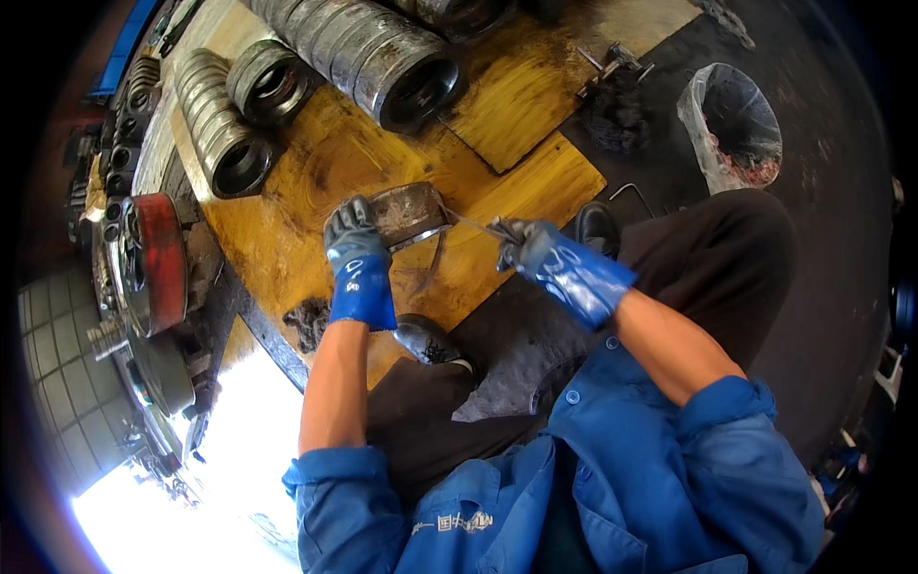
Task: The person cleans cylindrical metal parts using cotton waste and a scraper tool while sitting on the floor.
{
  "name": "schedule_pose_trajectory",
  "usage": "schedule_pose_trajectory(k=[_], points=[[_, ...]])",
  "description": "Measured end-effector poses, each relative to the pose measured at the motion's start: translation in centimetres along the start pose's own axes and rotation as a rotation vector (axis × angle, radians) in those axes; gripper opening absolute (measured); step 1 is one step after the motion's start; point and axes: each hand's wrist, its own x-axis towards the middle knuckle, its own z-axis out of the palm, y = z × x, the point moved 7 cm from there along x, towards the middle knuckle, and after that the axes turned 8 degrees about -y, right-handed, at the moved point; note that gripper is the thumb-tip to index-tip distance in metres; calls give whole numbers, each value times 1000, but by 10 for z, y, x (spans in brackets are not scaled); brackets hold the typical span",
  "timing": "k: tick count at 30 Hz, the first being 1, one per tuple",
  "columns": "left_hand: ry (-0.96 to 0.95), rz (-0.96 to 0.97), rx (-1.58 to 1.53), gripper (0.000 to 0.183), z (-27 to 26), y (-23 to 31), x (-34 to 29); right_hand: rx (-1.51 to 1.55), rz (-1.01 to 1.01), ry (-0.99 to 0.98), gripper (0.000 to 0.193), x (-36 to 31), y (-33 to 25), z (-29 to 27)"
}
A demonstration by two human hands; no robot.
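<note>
My left hand, in a blue and grey glove, is closed over the left end of a short, worn metal ring. The ring lies tilted over the yellow board, a brighter edge showing along its lower side. To the right, my right hand, gloved alike, has its fingers closed around a thin, dark rod or strip. That piece runs from my fingers to the ring's right end; its exact kind cannot be made out. A thin curved strand hangs below the ring.
Beyond the ring, stacked metal rings lie in rows on the yellow board. An L-shaped rod and a clear plastic-lined bin with reddish scraps are at right. Dark rags lie near my left wrist; a red round part stands far left.
</note>
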Motion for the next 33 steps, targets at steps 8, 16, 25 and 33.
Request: schedule_pose_trajectory(k=[8,16,25,33], points=[[-506,-80,-318,64,14,-5,-2,108,47,-12,37,11,-7,-9],[-297,-123,-458,89,-3,-11,4,205,37,-82,41,22,0,-11],[-250,-151,-520,82,-12,-15,1,252,20,-42,44,31,0,-2],[-385,-203,-546,65,-16,-30,2,-501,-303,-198,36,-10,-59,30]])
